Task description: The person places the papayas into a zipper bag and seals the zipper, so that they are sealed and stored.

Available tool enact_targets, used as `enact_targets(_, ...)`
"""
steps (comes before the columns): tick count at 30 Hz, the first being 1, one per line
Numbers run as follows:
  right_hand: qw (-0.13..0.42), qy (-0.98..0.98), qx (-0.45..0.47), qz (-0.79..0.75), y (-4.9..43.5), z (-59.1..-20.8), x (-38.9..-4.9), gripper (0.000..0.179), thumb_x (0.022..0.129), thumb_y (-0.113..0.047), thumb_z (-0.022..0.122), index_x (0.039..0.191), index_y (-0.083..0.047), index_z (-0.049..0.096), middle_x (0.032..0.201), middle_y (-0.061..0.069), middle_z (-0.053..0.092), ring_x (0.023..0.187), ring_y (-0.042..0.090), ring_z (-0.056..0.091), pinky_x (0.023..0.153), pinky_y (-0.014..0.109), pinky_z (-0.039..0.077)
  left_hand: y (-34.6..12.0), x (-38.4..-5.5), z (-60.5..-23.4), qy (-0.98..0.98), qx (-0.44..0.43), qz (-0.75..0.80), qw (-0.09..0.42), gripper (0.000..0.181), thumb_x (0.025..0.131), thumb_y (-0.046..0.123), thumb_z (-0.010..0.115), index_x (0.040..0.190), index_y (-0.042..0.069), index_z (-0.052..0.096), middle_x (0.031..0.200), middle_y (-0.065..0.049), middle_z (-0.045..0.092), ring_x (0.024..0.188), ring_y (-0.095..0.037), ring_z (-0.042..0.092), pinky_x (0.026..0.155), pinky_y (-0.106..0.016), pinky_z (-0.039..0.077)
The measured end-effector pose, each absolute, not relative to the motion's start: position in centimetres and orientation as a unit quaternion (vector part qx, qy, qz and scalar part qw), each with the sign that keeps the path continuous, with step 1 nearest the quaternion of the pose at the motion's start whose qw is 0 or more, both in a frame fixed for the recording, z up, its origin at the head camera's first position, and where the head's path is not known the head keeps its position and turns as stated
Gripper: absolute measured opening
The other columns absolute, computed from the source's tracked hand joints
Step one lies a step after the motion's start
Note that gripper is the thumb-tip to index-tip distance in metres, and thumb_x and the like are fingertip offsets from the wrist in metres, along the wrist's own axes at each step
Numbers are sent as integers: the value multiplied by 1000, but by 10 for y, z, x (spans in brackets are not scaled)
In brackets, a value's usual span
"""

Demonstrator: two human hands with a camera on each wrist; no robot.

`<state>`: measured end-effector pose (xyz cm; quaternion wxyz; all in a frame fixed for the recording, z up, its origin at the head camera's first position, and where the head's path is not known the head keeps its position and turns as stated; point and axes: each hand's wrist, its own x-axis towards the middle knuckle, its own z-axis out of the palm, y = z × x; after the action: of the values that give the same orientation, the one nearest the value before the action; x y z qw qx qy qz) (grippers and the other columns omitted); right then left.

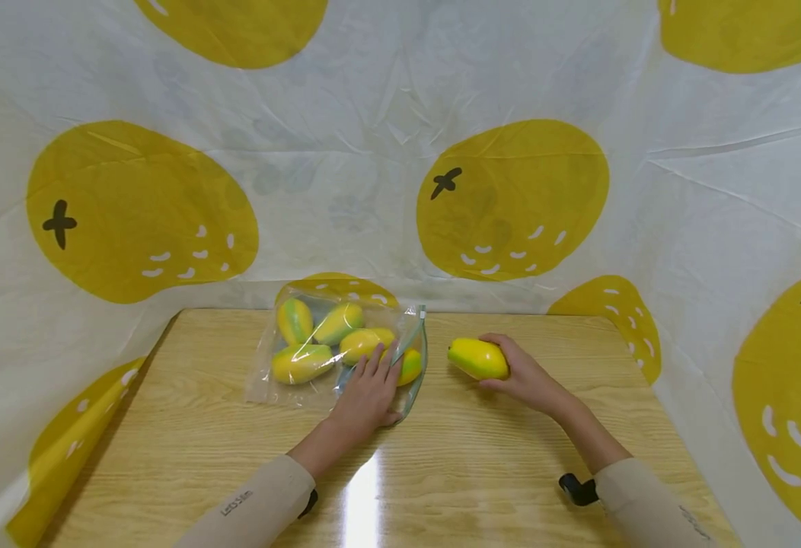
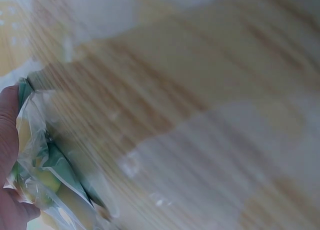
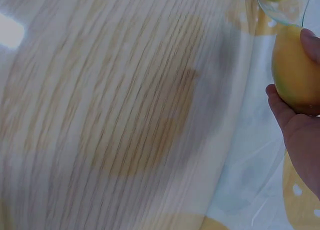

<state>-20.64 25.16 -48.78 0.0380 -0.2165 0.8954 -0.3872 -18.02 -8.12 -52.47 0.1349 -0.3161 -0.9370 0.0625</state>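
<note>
A clear zip bag with a green-edged opening lies on the table, its opening towards the right. Several yellow-green papayas are inside it, one papaya close to the opening. My left hand rests on the bag near that end, fingers laid out over the plastic and thumb by the green edge. To the right of the bag, my right hand grips another papaya, thumb and fingers around its right end. The stem end of this papaya points left, towards the bag opening.
The wooden table has a bright light reflection in front. A white cloth printed with large yellow fruit hangs behind and at both sides. A black wrist strap piece sticks out by the right sleeve.
</note>
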Motion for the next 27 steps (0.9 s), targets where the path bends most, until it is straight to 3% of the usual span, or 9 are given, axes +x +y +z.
enact_targets(6,57,893,-235,-379,230,-488,-211,76,86,-8,83,150,-6,42,148,20,51,130,39,54,108,61,45,-82,-180,-527,-934,-316,68,153,114,77,68,79,158,1,35,170,-22,19,153,-42,32,116,-55,42)
enact_targets(18,84,894,-248,-365,209,-499,-222,78,87,-18,84,151,-8,41,147,15,55,129,34,58,109,57,47,-80,-179,-527,-927,-324,83,169,115,77,69,78,160,3,33,171,-21,18,155,-43,27,115,-60,42)
enact_targets(27,115,887,-261,-364,189,-499,-227,70,87,-26,85,140,-4,44,135,16,62,116,29,63,102,50,51,-77,-177,-523,-931,-323,72,151,117,79,66,79,162,3,27,173,-19,12,157,-41,22,120,-62,34)
